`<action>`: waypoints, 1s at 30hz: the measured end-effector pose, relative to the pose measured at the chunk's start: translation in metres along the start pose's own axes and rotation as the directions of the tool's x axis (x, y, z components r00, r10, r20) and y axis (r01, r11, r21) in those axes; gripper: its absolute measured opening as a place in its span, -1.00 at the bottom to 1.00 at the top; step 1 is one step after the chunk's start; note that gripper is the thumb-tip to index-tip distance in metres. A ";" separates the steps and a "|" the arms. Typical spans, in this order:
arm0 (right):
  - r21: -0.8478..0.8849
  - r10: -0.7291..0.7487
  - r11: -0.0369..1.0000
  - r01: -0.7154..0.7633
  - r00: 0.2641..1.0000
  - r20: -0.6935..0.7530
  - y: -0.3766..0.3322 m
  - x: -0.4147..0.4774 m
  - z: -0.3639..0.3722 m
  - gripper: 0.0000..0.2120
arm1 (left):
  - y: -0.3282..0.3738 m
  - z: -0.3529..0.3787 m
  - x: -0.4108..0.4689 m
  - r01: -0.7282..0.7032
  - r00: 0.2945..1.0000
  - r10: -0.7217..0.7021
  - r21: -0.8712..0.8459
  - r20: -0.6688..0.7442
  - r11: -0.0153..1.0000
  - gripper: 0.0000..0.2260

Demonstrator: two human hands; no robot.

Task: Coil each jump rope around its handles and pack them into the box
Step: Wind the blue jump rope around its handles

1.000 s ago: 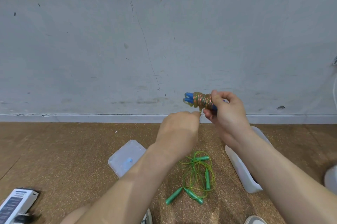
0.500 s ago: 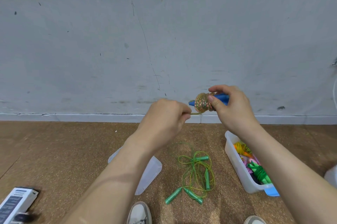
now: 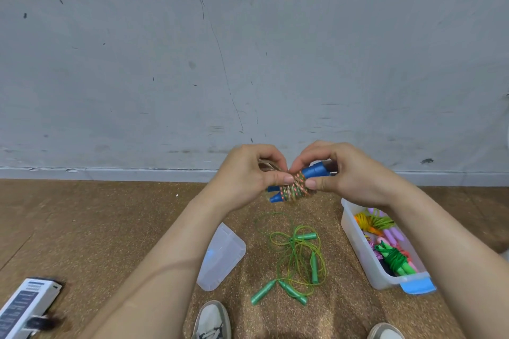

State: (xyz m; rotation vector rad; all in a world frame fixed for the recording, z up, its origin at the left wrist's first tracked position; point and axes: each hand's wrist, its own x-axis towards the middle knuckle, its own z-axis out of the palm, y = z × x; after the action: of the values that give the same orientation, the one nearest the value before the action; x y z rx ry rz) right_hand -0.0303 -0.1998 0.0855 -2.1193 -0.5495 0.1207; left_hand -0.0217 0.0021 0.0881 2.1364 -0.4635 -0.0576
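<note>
A jump rope with blue handles [image 3: 296, 187] is held in the air in front of me, its multicoloured cord wound around the two handles. My right hand [image 3: 341, 173] grips the handles' upper end. My left hand [image 3: 253, 173] pinches the cord at the coil, a short loop of it showing behind the fingers. Below on the floor lie loose green jump ropes [image 3: 297, 258], tangled, with several green handles. The white plastic box [image 3: 360, 245] at the right holds several coiled ropes, orange, purple, pink and green.
The box's clear lid [image 3: 223, 258] lies on the brown floor left of the green ropes. A white carton [image 3: 24, 305] sits at the lower left corner. My two shoes [image 3: 212, 320] show at the bottom edge. A grey wall stands close behind.
Both hands have come down and together. The left hand, which was pulling the cord's end out to the left, now presses against the coil. The bundle has tilted, handles pointing down-left.
</note>
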 end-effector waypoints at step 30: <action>0.133 0.295 0.940 -0.313 0.945 0.142 -0.011 -0.008 -0.006 -0.81 | 0.000 -0.028 -0.010 0.102 0.994 -0.090 -0.258 0.056 0.961 -0.79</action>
State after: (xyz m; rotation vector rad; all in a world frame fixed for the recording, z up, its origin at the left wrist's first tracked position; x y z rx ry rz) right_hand -0.0399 -0.2025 0.0966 -2.0402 -0.2661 0.4545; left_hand -0.0249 0.0276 0.1028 1.9001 -0.3558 -0.2097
